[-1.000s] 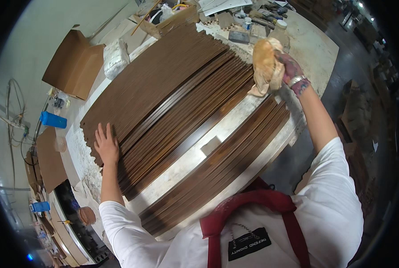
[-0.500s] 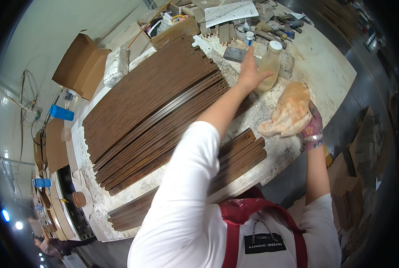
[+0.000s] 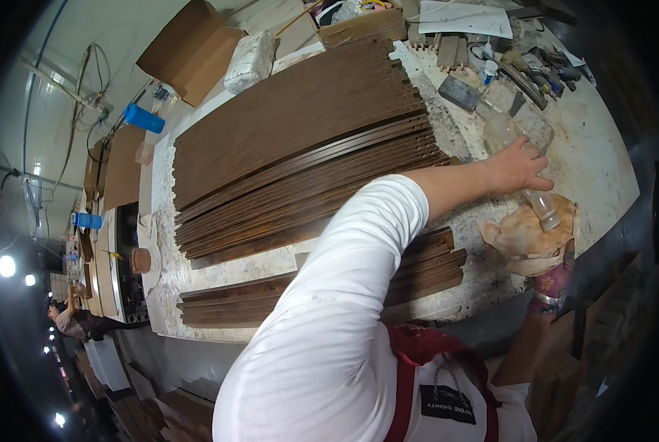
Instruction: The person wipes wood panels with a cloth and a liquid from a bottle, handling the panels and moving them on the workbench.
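My left hand (image 3: 521, 166), bare, is wrapped around a clear plastic bottle (image 3: 500, 131). The bottle is tipped over, with its neck slanting down onto a stained, cream-and-orange cloth (image 3: 521, 232). Whether a cap is on it I cannot tell. At the right edge of the table my right hand (image 3: 554, 278), in a patterned purple-pink glove, grips the bunched cloth from beneath and the side. Part of its fingers is hidden by the cloth. Left of my hands lie a wide stack of dark brown wooden slats (image 3: 293, 140) and a shorter row of slats (image 3: 425, 269).
Behind my left hand are a grey block (image 3: 459, 93), a small white-and-blue bottle (image 3: 488, 71) and a pile of hand tools (image 3: 539, 74). Open cardboard box (image 3: 189, 55), wrapped white bundle (image 3: 250, 62) and blue cup (image 3: 144, 118) stand far left. Another person (image 3: 86, 320) is at lower left.
My left hand has taken hold of the clear bottle, which stood upright, and tipped it over the cloth. The view has shifted. My right hand still holds the cloth.
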`<control>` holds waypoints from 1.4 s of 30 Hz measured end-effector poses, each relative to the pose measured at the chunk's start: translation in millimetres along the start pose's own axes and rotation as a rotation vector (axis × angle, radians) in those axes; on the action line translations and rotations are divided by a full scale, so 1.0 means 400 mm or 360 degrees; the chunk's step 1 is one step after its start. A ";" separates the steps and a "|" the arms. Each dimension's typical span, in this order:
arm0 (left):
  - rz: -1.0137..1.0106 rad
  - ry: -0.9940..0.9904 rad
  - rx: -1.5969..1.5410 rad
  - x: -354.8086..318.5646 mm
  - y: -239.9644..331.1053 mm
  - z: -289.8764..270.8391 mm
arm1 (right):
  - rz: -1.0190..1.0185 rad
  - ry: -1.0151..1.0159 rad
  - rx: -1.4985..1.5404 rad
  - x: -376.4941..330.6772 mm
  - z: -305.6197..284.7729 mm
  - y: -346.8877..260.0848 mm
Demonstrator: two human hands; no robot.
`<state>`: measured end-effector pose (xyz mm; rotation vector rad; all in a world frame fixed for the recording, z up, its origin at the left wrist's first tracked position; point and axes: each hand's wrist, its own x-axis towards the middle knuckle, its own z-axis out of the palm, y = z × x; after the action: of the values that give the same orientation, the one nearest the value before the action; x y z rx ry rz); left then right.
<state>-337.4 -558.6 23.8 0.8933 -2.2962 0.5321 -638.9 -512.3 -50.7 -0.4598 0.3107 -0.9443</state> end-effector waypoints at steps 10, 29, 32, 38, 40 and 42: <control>0.0208 -0.0175 0.0178 -0.003 -0.083 -0.013 | -0.0233 0.0341 -0.0781 0.026 -0.126 0.105; -0.0501 -0.0387 -0.0318 0.001 -0.041 0.052 | -0.0477 -0.0064 -0.1133 0.014 -0.135 0.088; -0.1054 0.0168 -0.0919 0.034 -0.043 0.087 | 0.0022 0.0193 0.0209 0.032 -0.001 0.014; -0.1511 0.0174 -0.1112 0.016 -0.086 0.117 | -0.0038 0.0083 -0.0108 -0.054 -0.062 0.001; -0.1577 0.0091 -0.1006 -0.017 -0.085 0.105 | 0.0025 -0.0007 -0.0099 -0.046 -0.031 0.012; -0.1498 -0.0045 -0.1067 -0.067 -0.078 0.001 | 0.0136 -0.0035 0.0003 -0.041 -0.008 0.037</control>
<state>-299.6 -568.2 9.9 1.4261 -1.5997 -0.6130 -639.0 -492.1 -60.1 -0.4518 0.3074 -0.8557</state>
